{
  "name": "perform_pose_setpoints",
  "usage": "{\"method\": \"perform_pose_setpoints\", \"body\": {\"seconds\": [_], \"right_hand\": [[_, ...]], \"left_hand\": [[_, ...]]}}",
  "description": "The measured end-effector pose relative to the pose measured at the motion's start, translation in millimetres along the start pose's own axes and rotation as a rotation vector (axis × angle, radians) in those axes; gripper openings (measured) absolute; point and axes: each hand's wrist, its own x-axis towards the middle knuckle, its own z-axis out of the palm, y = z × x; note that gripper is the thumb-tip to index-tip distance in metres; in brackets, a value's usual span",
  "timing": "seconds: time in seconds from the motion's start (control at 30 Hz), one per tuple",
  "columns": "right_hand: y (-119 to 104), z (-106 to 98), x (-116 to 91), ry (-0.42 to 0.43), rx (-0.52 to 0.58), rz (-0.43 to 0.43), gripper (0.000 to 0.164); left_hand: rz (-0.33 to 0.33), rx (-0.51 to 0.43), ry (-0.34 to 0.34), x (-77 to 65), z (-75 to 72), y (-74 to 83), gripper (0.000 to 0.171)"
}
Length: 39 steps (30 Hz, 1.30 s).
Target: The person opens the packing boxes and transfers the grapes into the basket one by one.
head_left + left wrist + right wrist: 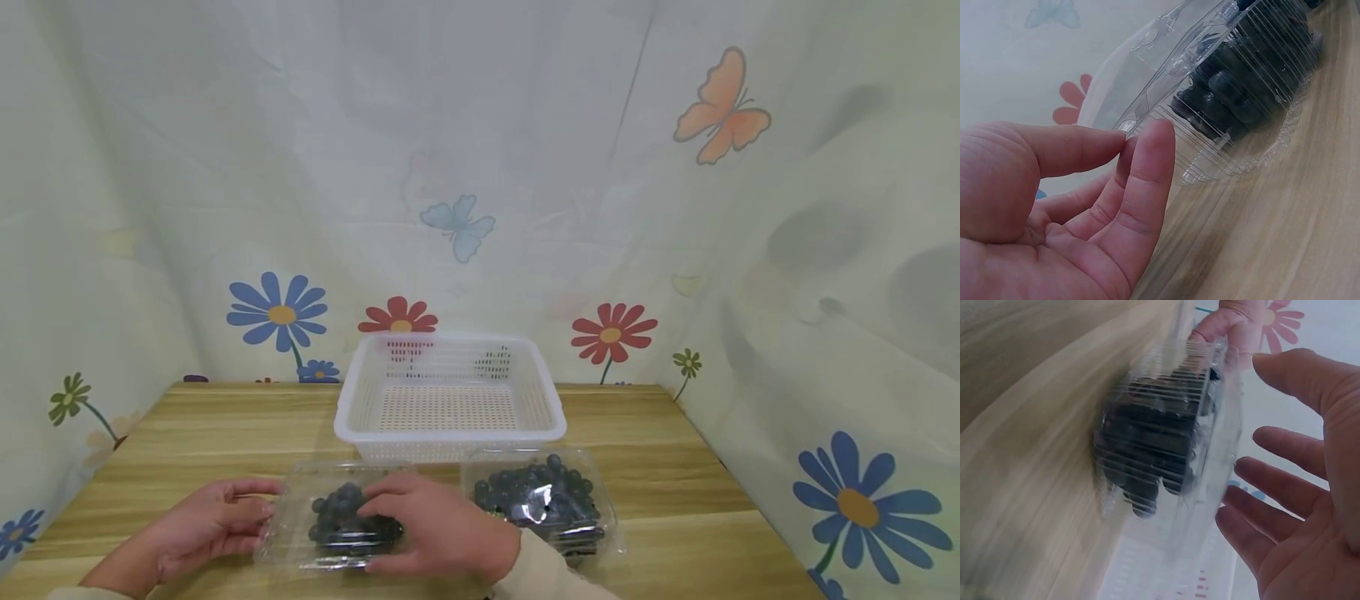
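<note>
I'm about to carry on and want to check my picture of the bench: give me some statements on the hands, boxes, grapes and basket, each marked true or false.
1. The left hand and right hand are both at the left box. True.
2. Grapes show in the left box and the right box. True.
3. The left hand is at the left box's right end. False: it is at the left end.
4. The basket stands behind both boxes. True.
5. The grapes are in the basket. False: they are in the boxes.
6. The basket is green. False: it is white.
</note>
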Motion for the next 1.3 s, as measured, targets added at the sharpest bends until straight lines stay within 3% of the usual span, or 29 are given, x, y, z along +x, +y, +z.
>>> {"method": "perform_pose_setpoints", "body": {"seconds": [0.43,0.8,1.0,1.3], "right_hand": [[-8,11,19,0.030,-0.172,-0.011,0.046],[-19,13,30,0.000,-0.267,0.016,0.041],[-21,14,35,-0.014,-0.287,0.026,0.041],[-20,16,40,-0.010,-0.286,0.029,0.040]], "left_hand": [[0.008,0.012,-0.019,0.7,2.5,1.5,0.024],[-0.014,-0.001,-0.040,0.6,1.0,0.6,0.021],[0.007,-0.017,-0.089,1.4,0.0,-0.5,0.022],[0.004,-0.002,-0.071,1.6,0.0,0.5,0.022]]}}
